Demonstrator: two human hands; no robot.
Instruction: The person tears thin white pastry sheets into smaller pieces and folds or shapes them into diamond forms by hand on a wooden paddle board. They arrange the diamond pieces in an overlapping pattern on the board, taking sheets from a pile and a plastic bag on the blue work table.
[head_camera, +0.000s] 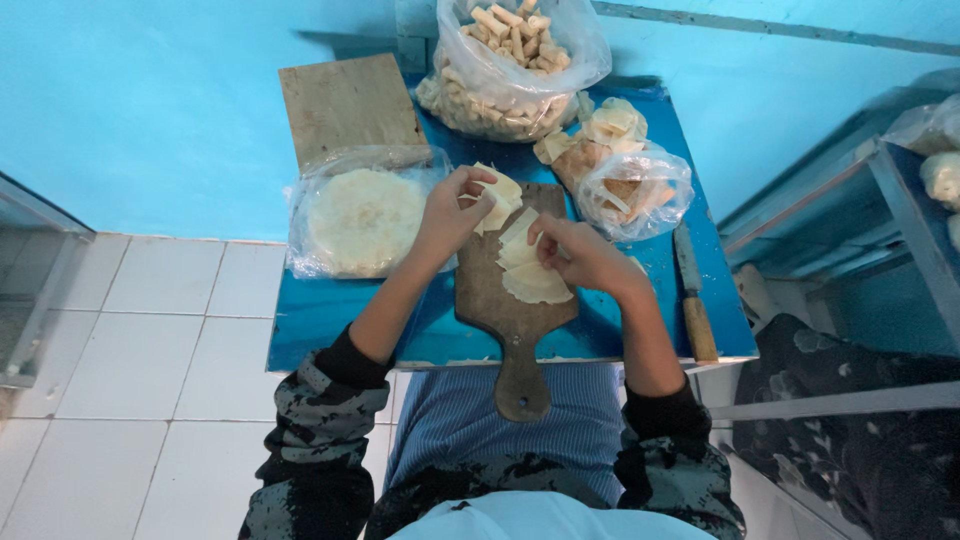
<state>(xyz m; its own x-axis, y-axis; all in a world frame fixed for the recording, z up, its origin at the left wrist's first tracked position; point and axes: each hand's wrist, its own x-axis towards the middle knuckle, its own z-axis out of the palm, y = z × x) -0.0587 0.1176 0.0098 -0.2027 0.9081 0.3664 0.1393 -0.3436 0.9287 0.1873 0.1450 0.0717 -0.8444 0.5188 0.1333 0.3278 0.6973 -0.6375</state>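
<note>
My left hand (450, 212) holds a few pale cut dough pieces (497, 196) just above the top left of a wooden paddle board (505, 300). My right hand (580, 255) rests on a small stack of pale dough wrappers (530, 272) lying on that board, fingers pinching at them. The board sits on a low blue table (320, 315), its handle pointing toward me.
A clear bag of round flat dough sheets (362, 215) lies left of the board. A big bag of rolled pieces (510, 60) stands at the back, a smaller bag (635, 190) at right. A knife (693, 290) lies along the right edge; a wooden plank (345, 105) back left.
</note>
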